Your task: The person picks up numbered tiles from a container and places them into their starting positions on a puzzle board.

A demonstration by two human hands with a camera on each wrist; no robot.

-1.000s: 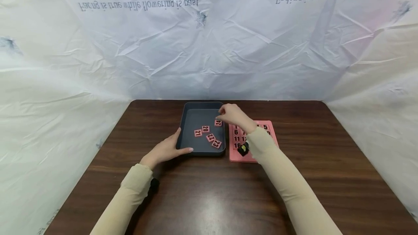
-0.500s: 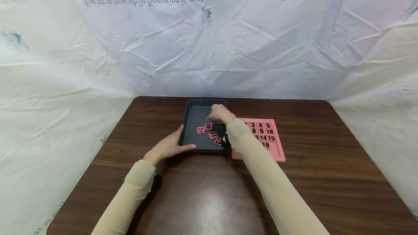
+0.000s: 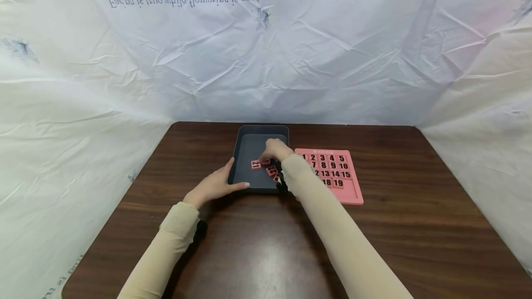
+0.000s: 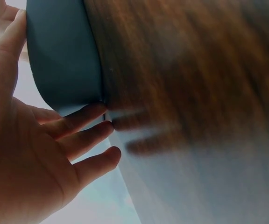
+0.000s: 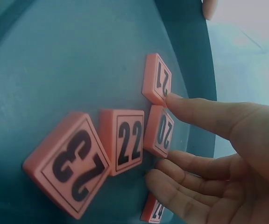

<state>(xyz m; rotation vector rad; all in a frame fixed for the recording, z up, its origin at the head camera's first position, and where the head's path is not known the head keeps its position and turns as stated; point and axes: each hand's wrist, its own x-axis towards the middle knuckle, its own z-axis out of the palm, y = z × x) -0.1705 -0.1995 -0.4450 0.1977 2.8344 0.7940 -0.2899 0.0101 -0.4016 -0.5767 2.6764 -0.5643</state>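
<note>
My left hand (image 3: 214,186) rests against the near left corner of a dark grey tray (image 3: 245,180), its fingers extended and the thumb along the front wall. In the left wrist view, fingertips touch the low edge of the tray wall (image 4: 64,56). Inside the tray, my right hand (image 3: 275,150) pinches the pink number tile 20 (image 5: 159,132) between thumb and fingers at opposite edges. Tile 21 (image 5: 157,80) lies by the thumb tip. Tile 22 (image 5: 123,142) touches tile 20, and tile 23 (image 5: 71,163) lies beside it. Tile 24 (image 5: 154,208) is partly hidden below the fingers.
A pink number board (image 3: 353,193) lies right of the tray, with tiles seated in rows up to 19 and an open bottom right slot. My right forearm covers its lower left. Both stand on a dark wooden table (image 3: 415,197), with white sheeting (image 3: 266,73) behind.
My right hand has moved left from above tile 24 and down onto tile 20, which has shifted slightly toward tile 22. My left hand keeps its place on the tray.
</note>
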